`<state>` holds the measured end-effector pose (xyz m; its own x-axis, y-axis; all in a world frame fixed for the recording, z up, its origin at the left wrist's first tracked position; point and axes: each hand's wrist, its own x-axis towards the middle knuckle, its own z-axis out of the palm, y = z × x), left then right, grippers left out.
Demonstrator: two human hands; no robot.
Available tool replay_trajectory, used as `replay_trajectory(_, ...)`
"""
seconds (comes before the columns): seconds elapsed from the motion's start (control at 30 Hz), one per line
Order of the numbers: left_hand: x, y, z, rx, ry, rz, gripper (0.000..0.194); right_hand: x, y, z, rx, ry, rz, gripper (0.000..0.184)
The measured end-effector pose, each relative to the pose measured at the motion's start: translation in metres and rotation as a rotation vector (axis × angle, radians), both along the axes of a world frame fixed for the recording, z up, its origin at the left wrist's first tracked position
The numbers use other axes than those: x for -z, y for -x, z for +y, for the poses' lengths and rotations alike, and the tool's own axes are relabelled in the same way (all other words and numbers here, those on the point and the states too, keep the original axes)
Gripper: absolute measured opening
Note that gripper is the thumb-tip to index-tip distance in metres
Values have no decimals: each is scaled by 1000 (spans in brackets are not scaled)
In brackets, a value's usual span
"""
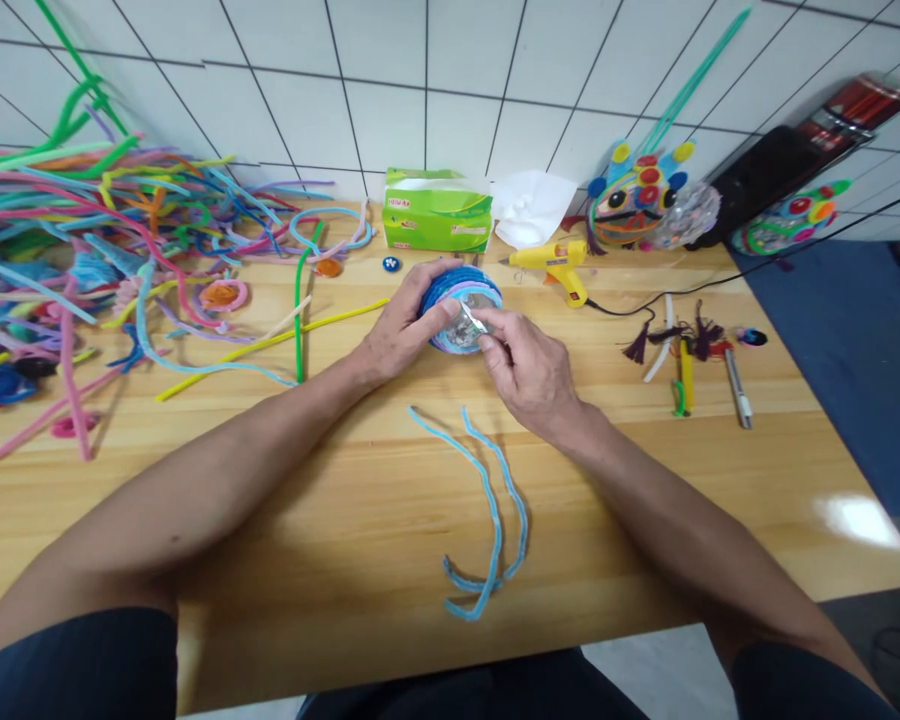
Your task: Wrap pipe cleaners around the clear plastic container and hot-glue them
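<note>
My left hand (pixel 401 325) is wrapped round the side of a round form covered in blue and lilac pipe cleaners (pixel 461 283), its thumb resting on the clear, shiny face. In my right hand (pixel 529 370), thumb and index finger pinch a small silvery pointed piece (pixel 474 318) against that face. Its exact kind is too small to tell. Nearer to me, two light blue pipe cleaners (pixel 493 510) lie bent on the wooden table.
At left is a heap of coloured pipe cleaners (pixel 142 230). Along the wall stand a green tissue pack (pixel 436 212), a yellow glue gun (pixel 559 265) with a black cord, a decorated mask-like craft (pixel 634 200) and a dark flask (pixel 802 155). A cutter knife (pixel 738 390) lies right.
</note>
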<state>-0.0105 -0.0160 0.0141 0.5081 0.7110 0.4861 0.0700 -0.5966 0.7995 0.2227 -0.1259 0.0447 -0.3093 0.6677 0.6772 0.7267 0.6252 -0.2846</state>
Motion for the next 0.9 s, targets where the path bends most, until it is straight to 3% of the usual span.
replay_trajectory(0.3,-3,-1,-2,-15,16,7,74,-5,5,-5,29,105,47,37)
replay_trajectory(0.7,-3,-1,-2,-11,24,4,72,-3,5,0,30,13,14,35)
replay_trajectory(0.9,-2,-2,-2,-13,8,9,70,-1,9,-1,90,46,39,36)
